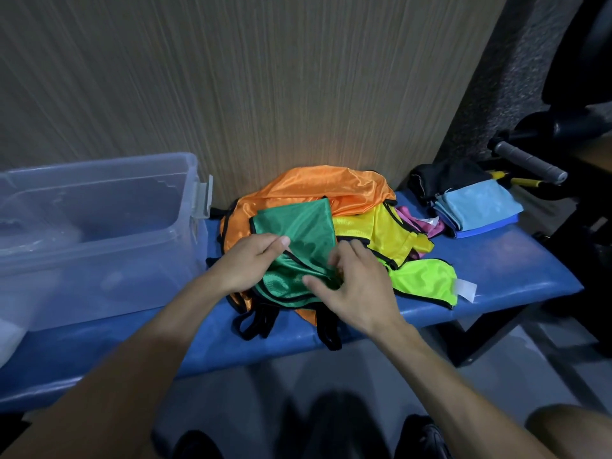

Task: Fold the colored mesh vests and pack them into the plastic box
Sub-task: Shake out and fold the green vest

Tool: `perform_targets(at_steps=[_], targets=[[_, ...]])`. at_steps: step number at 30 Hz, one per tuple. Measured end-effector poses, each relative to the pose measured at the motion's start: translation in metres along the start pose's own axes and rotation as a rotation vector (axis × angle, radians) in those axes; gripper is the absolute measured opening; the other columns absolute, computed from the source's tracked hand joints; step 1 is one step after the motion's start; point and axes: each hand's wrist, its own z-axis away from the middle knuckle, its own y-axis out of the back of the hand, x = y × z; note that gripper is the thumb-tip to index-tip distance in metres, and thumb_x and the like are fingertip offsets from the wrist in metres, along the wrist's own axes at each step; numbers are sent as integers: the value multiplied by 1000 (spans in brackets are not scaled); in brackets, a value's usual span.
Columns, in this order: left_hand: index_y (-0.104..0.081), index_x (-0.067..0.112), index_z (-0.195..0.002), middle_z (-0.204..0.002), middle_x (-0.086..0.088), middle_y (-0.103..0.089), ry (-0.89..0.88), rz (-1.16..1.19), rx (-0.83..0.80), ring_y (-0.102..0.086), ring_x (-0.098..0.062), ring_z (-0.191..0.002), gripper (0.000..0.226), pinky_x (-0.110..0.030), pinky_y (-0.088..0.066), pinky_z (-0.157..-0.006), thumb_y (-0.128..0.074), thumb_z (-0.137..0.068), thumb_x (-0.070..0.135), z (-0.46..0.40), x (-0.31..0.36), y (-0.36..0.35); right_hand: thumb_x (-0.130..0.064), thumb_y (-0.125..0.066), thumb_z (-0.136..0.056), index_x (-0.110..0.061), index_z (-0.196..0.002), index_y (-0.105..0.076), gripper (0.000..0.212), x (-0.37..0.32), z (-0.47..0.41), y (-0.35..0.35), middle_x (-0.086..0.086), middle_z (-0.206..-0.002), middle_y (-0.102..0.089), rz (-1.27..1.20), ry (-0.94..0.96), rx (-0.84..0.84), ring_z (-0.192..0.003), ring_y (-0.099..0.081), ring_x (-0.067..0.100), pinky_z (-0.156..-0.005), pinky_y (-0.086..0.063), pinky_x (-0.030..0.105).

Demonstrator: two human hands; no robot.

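Fingertips of right hand [357, 286] under green vest [298, 233]

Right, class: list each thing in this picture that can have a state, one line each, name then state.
plastic box: open, no lid on.
green vest: partly folded, on top of the pile.
left hand: pinching the green vest's edge.
right hand: gripping the green vest.
orange vest: crumpled, unfolded.
yellow vest: unfolded.
lime vest: unfolded.
blue towels: folded, stacked.
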Motion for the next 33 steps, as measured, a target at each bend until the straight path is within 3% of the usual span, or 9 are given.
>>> perform_targets(at_steps=[4, 7, 13, 17, 20, 23, 26, 28, 33], targets=[[-68, 11, -102, -96, -21, -66, -16, 41, 16, -64, -32, -91, 89, -52, -49, -89, -25, -88, 87, 5, 4, 0, -53, -69, -82, -18, -86, -56, 38, -17, -12, -15, 0, -81, -59, 272, 157, 122, -73, -62, 29, -64, -49, 39], [-65, 4, -102, -93, -23, -64, -17, 54, 24, -64, -33, -88, 93, -55, -48, -87, -25, -89, 87, 6, 2, 0, -37, -78, -73, -15, -75, -55, 32, -26, -17, -17, 1, -63, -57, 371, 225, 163, -49, -58, 30, -47, -30, 28], [-62, -1, -97, -79, -25, -54, -37, 76, 58, -57, -36, -71, 90, -49, -45, -68, -28, -93, 82, 4, -5, -1, -26, -42, -82, -12, -76, -57, 21, -13, -10, -11, 2, -51, -51, 357, 224, 211, -32, -47, 33, -41, -26, 25], [-47, -2, -78, -64, 1, -32, -85, 82, 91, -37, -15, -59, 76, -36, -32, -60, -34, -99, 70, 3, -1, -3, -15, -55, -79, -11, -81, -60, 7, -5, 0, -5, 3, -61, -55, 376, 249, 208, -36, -48, 34, -38, -30, 26], [-57, 4, -84, -73, -12, -49, -70, 75, 58, -48, -16, -70, 83, -37, -38, -67, -29, -93, 82, 1, -4, -4, -7, -67, -78, -12, -86, -58, 13, -2, 3, -1, 2, -78, -54, 369, 213, 180, -48, -51, 29, -36, -31, 28], [-63, 7, -94, -94, -14, -67, -84, 75, -3, -65, -24, -89, 82, -44, -50, -84, -37, -89, 84, 3, -2, -2, -13, -67, -86, -17, -92, -60, 10, -2, 3, 3, -2, -86, -58, 188, 162, 126, -66, -61, 26, -46, -45, 36], [-67, 26, -97, -110, 10, -70, -152, 135, -87, -64, -6, -111, 43, -40, -49, -102, -69, -83, 66, 7, 6, 1, -16, -71, -92, -17, -93, -69, 2, -2, 0, 8, -10, -83, -68, -176, 20, 13, -77, -65, 13, -68, -52, 34], [-65, 36, -102, -116, 16, -66, -208, 95, -158, -59, -3, -118, 36, -40, -45, -107, -80, -78, 59, 7, 7, 1, -14, -72, -93, -14, -85, -71, 9, 0, -4, 11, -11, -75, -69, -391, -114, -96, -71, -64, 4, -71, -51, 28], [-70, 36, -99, -122, 18, -65, -246, 153, -130, -57, -2, -123, 24, -46, -43, -112, -71, -87, 57, 5, 6, 1, -11, -67, -98, -13, -76, -69, 22, -5, -10, 24, -6, -70, -64, -691, -277, -308, -69, -57, 7, -69, -47, 21]])
